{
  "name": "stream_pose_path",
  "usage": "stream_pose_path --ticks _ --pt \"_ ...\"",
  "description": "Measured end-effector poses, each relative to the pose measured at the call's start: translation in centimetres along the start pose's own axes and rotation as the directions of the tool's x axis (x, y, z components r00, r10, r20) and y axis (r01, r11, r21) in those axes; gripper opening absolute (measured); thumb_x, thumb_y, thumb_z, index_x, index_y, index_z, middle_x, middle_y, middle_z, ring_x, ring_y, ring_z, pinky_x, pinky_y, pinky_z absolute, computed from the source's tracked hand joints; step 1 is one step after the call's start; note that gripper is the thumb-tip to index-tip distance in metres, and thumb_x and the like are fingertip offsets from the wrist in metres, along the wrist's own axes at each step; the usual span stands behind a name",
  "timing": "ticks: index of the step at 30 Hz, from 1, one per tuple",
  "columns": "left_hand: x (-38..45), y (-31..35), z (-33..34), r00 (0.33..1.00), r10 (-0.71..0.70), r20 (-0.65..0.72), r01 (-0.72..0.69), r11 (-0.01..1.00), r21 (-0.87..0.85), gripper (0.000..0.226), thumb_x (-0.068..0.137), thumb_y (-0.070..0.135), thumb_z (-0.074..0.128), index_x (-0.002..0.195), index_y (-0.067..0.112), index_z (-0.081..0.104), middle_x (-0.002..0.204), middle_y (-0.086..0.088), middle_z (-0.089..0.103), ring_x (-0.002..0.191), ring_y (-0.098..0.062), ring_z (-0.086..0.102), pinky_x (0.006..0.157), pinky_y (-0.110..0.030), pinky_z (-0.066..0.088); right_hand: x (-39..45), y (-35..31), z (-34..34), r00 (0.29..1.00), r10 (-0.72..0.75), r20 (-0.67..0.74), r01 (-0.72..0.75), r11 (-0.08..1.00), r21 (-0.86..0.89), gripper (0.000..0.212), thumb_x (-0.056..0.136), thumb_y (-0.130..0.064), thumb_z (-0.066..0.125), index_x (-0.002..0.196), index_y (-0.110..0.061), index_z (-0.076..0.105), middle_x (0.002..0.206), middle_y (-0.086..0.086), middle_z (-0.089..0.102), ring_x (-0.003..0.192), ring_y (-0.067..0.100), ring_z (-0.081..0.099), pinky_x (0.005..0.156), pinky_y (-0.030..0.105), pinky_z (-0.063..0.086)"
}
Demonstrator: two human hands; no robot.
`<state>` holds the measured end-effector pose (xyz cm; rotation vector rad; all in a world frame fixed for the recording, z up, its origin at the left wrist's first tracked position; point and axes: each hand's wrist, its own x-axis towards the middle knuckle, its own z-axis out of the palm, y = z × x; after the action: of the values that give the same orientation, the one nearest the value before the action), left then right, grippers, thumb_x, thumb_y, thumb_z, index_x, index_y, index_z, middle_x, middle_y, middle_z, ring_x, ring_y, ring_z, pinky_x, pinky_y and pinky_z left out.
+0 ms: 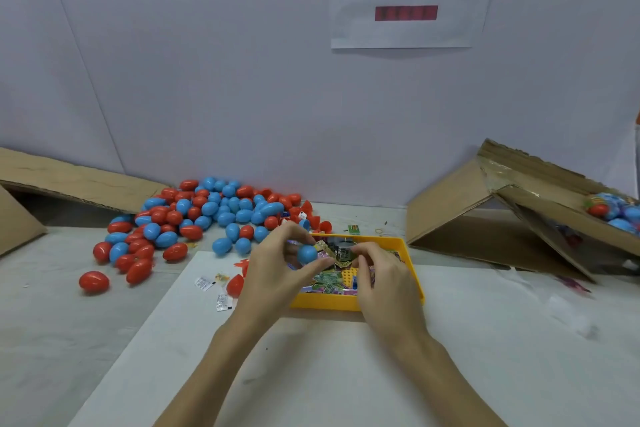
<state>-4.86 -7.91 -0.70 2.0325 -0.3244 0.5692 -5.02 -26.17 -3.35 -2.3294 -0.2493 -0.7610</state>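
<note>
On the paper sign [405,0] pinned above the hands, "套膜" is printed in black (the red bar beneath it is too blurred to be read). Far left of the hands, a cardboard flap [69,184] is leaned on the worktop [52,322]. Between it and the hands, red and blue plastic eggs [207,211] are heaped loose. Small white sachets [207,282] are scattered just left of the left hand [273,263], by which a blue egg shell [307,254] is gripped over the yellow tray [325,303]. A gold packet [327,248] is pinched at the shell by the curled right hand [384,281]. The tray is filled with small colourful packets. Well right, wrapped eggs [620,211] are held in a tilted cardboard box [485,218]. A white sheet [311,374] is spread under the tray, and a pale wall [207,80] is seen behind.
</note>
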Motion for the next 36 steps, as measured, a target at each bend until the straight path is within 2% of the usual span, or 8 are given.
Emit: stream_pose_path --ticks 4,7,10,14,19,24,32,36 --pt "-0.5 0.0 0.1 0.992 0.119 0.044 -0.122 0.991 0.053 0.036 0.077 0.018 0.088 0.109 0.02 0.071 0.106 0.008 0.064 0.095 -0.01 0.066 0.083 -0.022 0.057 -0.2 -0.9 -0.3 0.997 -0.074 -0.035 0.077 0.991 0.11 0.017 0.104 -0.017 0.058 0.116 -0.021 0.068 0.105 -0.009 0.071 0.095 0.004 0.063 0.077 0.006 0.046" --pt "-0.9 0.3 0.4 0.995 0.073 0.07 -0.068 0.996 -0.062 0.049 0.079 0.009 0.086 0.118 0.019 0.058 0.105 0.012 0.069 0.098 -0.005 0.069 0.084 -0.018 0.056 -0.6 -1.6 -0.2 0.988 -0.152 0.003 0.148 0.966 0.213 0.019 0.104 -0.024 0.059 0.121 -0.024 0.066 0.108 -0.014 0.07 0.098 0.001 0.062 0.081 0.008 0.049" --pt "-1.0 0.2 0.6 0.989 0.105 0.101 -0.101 0.994 -0.045 0.04 0.082 0.003 0.081 0.114 0.018 0.062 0.106 0.013 0.069 0.1 -0.003 0.067 0.086 -0.02 0.057 -1.1 -1.7 0.2 0.984 -0.158 0.082 0.138 0.968 0.212 0.03 0.099 -0.037 0.065 0.128 -0.03 0.06 0.111 -0.017 0.067 0.103 0.003 0.063 0.084 0.014 0.052" --pt "-1.0 0.1 0.6 0.975 0.193 0.112 -0.199 0.979 0.041 0.039 0.084 0.004 0.08 0.118 0.017 0.068 0.116 0.009 0.064 0.107 -0.005 0.061 0.09 -0.017 0.053 -0.9 -1.3 0.2 0.994 -0.09 0.057 0.074 0.968 0.241 0.022 0.097 -0.032 0.068 0.118 -0.028 0.062 0.101 -0.015 0.069 0.096 0.004 0.066 0.078 0.024 0.058" --pt "-1.2 0.0 1.1 0.982 0.16 0.103 -0.163 0.987 0.018 0.042 0.088 0.012 0.078 0.124 0.021 0.057 0.112 0.013 0.063 0.104 -0.003 0.061 0.085 -0.014 0.053 -0.7 -1.3 -0.2 0.999 -0.027 0.047 0.013 0.961 0.277 0.014 0.096 -0.044 0.06 0.1 -0.031 0.063 0.087 -0.021 0.066 0.094 -0.004 0.063 0.066 0.011 0.051" --pt "-1.4 -0.1 1.3 0.977 0.162 0.142 -0.165 0.986 0.013 0.031 0.094 0.016 0.07 0.124 0.018 0.061 0.113 0.01 0.066 0.105 -0.001 0.06 0.083 -0.012 0.051 -0.6 -1.3 -0.6 0.998 -0.046 0.036 0.032 0.949 0.312 0.02 0.098 -0.028 0.068 0.116 -0.033 0.06 0.099 -0.021 0.067 0.098 -0.004 0.063 0.072 0.006 0.049" --pt "-1.2 0.0 1.2 0.97 0.217 0.107 -0.219 0.976 0.0 0.034 0.093 0.012 0.072 0.125 0.02 0.064 0.118 0.009 0.063 0.101 -0.009 0.062 0.082 -0.017 0.054 -0.4 -1.6 -0.9 0.999 0.037 0.027 -0.045 0.924 0.379 0.011 0.097 -0.027 0.067 0.108 -0.028 0.066 0.094 -0.024 0.068 0.095 -0.006 0.064 0.074 0.005 0.049" --pt "-1.1 -0.5 1.2 0.983 0.175 0.056 -0.177 0.984 0.024 0.028 0.097 0.016 0.067 0.124 0.022 0.064 0.113 0.011 0.063 0.102 -0.001 0.059 0.08 -0.009 0.048 0.0 -0.8 -1.3 0.995 0.088 0.038 -0.095 0.966 0.239 0.012 0.104 -0.022 0.058 0.112 -0.024 0.067 0.101 -0.013 0.069 0.094 0.003 0.065 0.075 0.009 0.048"
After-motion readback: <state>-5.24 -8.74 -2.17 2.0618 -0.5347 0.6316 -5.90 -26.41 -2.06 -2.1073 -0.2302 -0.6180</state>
